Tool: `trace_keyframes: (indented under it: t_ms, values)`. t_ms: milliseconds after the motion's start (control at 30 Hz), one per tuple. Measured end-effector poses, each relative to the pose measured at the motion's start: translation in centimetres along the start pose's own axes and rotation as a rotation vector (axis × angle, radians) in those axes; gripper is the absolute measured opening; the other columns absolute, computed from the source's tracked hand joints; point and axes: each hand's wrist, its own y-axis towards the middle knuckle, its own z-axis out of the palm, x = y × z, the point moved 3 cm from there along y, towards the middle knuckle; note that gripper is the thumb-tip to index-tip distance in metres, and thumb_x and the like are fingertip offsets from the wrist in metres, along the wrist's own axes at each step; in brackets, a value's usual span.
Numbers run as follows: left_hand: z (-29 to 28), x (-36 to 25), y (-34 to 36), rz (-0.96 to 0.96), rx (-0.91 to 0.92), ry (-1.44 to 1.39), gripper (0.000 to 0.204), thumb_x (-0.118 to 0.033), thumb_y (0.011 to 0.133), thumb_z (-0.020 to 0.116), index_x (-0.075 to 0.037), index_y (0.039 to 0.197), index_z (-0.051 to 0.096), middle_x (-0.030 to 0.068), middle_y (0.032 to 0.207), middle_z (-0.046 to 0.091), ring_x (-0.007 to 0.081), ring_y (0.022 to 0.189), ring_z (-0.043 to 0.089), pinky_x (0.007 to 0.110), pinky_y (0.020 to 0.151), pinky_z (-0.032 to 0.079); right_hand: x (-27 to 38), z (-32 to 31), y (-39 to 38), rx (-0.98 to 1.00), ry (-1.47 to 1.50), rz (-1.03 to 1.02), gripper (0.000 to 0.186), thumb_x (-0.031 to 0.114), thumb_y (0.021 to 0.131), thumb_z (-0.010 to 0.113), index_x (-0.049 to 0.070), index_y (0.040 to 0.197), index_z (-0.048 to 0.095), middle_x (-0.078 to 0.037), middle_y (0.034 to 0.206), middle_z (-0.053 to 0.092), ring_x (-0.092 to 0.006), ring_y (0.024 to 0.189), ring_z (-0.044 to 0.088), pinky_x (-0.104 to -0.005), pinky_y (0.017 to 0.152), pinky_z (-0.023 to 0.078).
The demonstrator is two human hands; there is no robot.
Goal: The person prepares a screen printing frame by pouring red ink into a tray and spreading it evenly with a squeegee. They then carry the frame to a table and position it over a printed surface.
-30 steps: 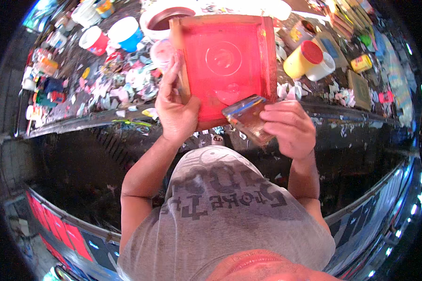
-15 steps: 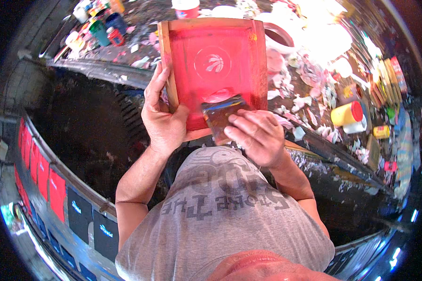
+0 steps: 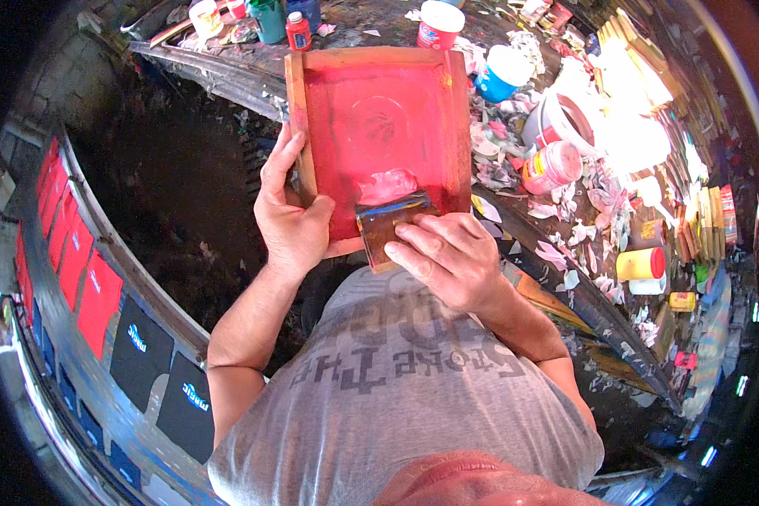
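A wood-framed printing screen with red mesh is held up in front of me, a round emblem faint in its middle. My left hand grips its left side, thumb on the front and fingers behind the frame. In my right hand is a squeegee, a dark brown wooden block with blue smears along its upper edge. That edge rests low on the mesh. Just above it lies a pool of pinkish-red ink. The fingers of my right hand wrap over the squeegee's face.
Beyond the screen, a cluttered table holds a red jar, a white-and-red tub, a blue tub, a pink jar and crumpled scraps. At left, red shirts and black shirts lie on a long rack.
The view has turned, showing more of the right-hand table. The squeegee sits slightly lower and more level on the screen. The emblem, bright before, now looks dark red.
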Motion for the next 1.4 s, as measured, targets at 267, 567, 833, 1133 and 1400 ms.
trace_keyframes:
  t_ms: [267, 567, 833, 1133, 1400]
  values:
    - [-4.1, 2.5, -0.1, -0.108, -0.042, -0.221, 0.089, 0.030, 0.075, 0.055, 0.002, 0.159, 0.057, 0.0207, 0.179, 0.042, 0.0299, 0.169, 0.035, 0.045, 0.137, 0.030, 0.8, 4.6, 2.8, 0.034, -0.074, -0.103, 0.042, 0.024, 0.091, 0.074, 0.012, 0.131, 0.081, -0.009, 0.127, 0.078, -0.0271, 0.114, 0.073, -0.0427, 0.093, 0.058]
    - [-7.8, 7.3, -0.3, -0.248, -0.113, -0.211, 0.087, 0.032, 0.077, 0.055, 0.002, 0.158, 0.058, 0.0216, 0.179, 0.040, 0.0314, 0.169, 0.035, 0.045, 0.137, 0.032, 0.1, 8.0, 4.7, 0.131, 0.255, -0.048, 0.063, 0.033, 0.077, 0.095, 0.010, 0.133, 0.077, -0.011, 0.140, 0.072, -0.0323, 0.129, 0.068, -0.0514, 0.105, 0.056]
    - [-9.6, 15.0, 5.0, -0.318, -0.081, -0.187, 0.079, 0.031, 0.079, 0.057, 0.003, 0.152, 0.063, 0.0221, 0.176, 0.046, 0.0319, 0.164, 0.043, 0.045, 0.134, 0.038, -11.3, 11.9, 3.7, -0.227, 0.152, 0.456, 0.047, 0.003, 0.092, 0.077, 0.001, 0.139, 0.071, -0.019, 0.142, 0.073, -0.0406, 0.130, 0.069, -0.0513, 0.112, 0.052]
    - [-6.4, 23.7, 16.7, -0.312, 0.259, -0.143, 0.073, 0.028, 0.081, 0.070, 0.001, 0.148, 0.068, 0.0223, 0.171, 0.053, 0.0317, 0.156, 0.054, 0.042, 0.126, 0.049, -28.2, 17.5, -0.7, 0.198, -0.510, 0.976, 0.059, 0.010, 0.094, 0.079, 0.007, 0.151, 0.064, -0.020, 0.156, 0.060, -0.0427, 0.139, 0.060, -0.0528, 0.120, 0.049]
    - [-0.2, 29.6, 22.6, -0.366, 0.429, -0.152, 0.066, 0.022, 0.080, 0.068, 0.005, 0.144, 0.070, 0.0260, 0.161, 0.061, 0.0310, 0.150, 0.061, 0.041, 0.124, 0.051, -27.7, 16.2, 5.9, -0.169, -0.316, 0.821, 0.040, 0.014, 0.099, 0.077, 0.006, 0.138, 0.074, -0.017, 0.143, 0.072, -0.0375, 0.134, 0.066, -0.0490, 0.118, 0.051]
